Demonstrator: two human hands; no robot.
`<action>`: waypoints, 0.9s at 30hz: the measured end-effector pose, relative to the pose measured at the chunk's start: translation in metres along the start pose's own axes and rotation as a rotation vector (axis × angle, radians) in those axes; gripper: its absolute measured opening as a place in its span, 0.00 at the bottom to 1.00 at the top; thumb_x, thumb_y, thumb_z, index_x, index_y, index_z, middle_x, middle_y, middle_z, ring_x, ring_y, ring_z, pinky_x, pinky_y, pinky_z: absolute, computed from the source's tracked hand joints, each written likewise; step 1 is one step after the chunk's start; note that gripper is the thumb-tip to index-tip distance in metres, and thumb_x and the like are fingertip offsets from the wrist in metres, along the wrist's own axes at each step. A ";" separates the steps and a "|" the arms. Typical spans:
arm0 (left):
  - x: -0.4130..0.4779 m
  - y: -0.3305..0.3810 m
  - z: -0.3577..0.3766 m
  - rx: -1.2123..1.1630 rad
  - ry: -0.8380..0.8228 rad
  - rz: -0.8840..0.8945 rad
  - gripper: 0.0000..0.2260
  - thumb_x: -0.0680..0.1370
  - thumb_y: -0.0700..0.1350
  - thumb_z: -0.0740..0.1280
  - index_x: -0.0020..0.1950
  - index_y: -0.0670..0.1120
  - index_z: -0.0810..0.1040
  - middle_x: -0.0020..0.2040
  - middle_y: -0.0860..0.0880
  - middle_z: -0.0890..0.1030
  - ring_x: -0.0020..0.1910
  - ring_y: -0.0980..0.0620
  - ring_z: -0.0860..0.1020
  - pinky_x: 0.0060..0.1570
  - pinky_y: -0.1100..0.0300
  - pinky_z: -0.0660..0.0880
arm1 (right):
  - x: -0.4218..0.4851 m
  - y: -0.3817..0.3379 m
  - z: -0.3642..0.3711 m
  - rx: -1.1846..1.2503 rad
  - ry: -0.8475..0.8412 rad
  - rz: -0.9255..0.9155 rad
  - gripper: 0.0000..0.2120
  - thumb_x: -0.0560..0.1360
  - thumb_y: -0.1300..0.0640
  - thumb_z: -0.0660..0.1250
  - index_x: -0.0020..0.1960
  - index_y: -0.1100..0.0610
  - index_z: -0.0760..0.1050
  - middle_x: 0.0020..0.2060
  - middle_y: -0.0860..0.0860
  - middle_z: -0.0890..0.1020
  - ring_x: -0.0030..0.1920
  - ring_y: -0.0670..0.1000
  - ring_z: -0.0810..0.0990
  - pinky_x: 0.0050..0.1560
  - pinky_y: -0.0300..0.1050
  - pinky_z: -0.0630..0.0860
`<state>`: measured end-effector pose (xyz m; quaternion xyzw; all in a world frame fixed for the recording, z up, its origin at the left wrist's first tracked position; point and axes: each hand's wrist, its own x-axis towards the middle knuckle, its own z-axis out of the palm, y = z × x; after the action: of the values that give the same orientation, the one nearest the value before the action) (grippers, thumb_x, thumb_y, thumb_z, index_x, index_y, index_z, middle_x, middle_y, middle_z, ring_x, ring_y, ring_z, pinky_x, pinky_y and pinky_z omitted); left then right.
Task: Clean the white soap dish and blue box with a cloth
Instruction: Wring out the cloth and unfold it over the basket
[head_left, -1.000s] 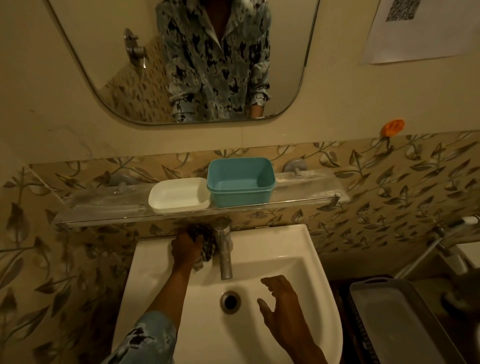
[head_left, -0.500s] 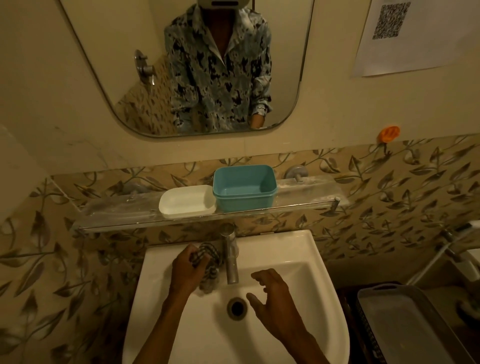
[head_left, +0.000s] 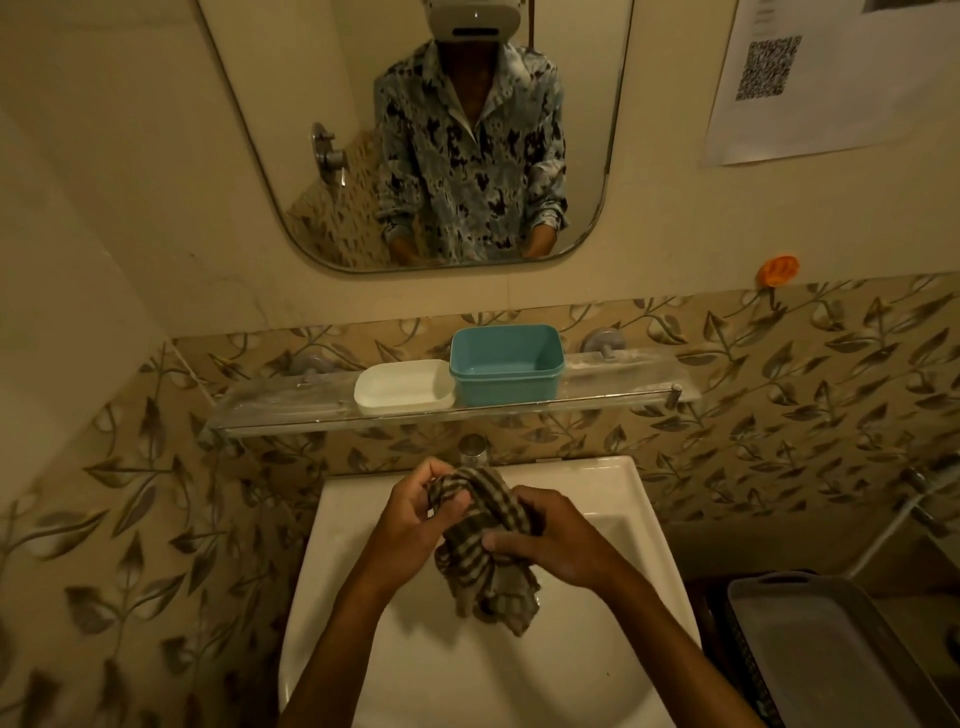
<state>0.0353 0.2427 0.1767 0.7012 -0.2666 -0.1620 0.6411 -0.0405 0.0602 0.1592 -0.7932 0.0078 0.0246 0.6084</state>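
While held over sink (head_left: 363, 519), left hand (head_left: 415, 525) and right hand (head_left: 550, 540) both clench striped cloth (head_left: 483, 540), forearms converging.

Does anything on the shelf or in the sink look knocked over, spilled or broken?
Nothing stands out. The soap dish and blue box sit upright side by side on the shelf, both empty. Both hands, left and right, bunch the cloth over the sink.
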 end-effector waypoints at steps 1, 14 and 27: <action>0.001 0.005 0.000 0.026 0.008 0.008 0.11 0.71 0.55 0.69 0.45 0.50 0.75 0.42 0.46 0.80 0.45 0.47 0.80 0.44 0.55 0.78 | -0.002 -0.002 -0.004 0.014 0.006 -0.010 0.06 0.70 0.54 0.74 0.46 0.52 0.79 0.40 0.47 0.83 0.41 0.46 0.83 0.41 0.43 0.80; 0.003 0.026 -0.001 0.399 -0.012 0.087 0.11 0.76 0.39 0.66 0.40 0.53 0.69 0.35 0.60 0.76 0.34 0.62 0.72 0.35 0.66 0.71 | -0.016 -0.021 -0.047 -0.164 0.238 -0.060 0.07 0.73 0.58 0.70 0.44 0.60 0.73 0.37 0.51 0.79 0.37 0.47 0.80 0.34 0.38 0.77; 0.010 0.028 0.002 0.341 0.044 0.034 0.10 0.73 0.42 0.68 0.49 0.55 0.74 0.47 0.52 0.81 0.47 0.53 0.80 0.50 0.49 0.78 | -0.027 -0.040 -0.047 0.314 0.194 0.117 0.03 0.78 0.61 0.63 0.51 0.60 0.71 0.45 0.57 0.79 0.45 0.54 0.78 0.39 0.45 0.79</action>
<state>0.0379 0.2343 0.2053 0.7985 -0.2880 -0.0882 0.5212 -0.0646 0.0249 0.2117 -0.6853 0.1161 -0.0183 0.7187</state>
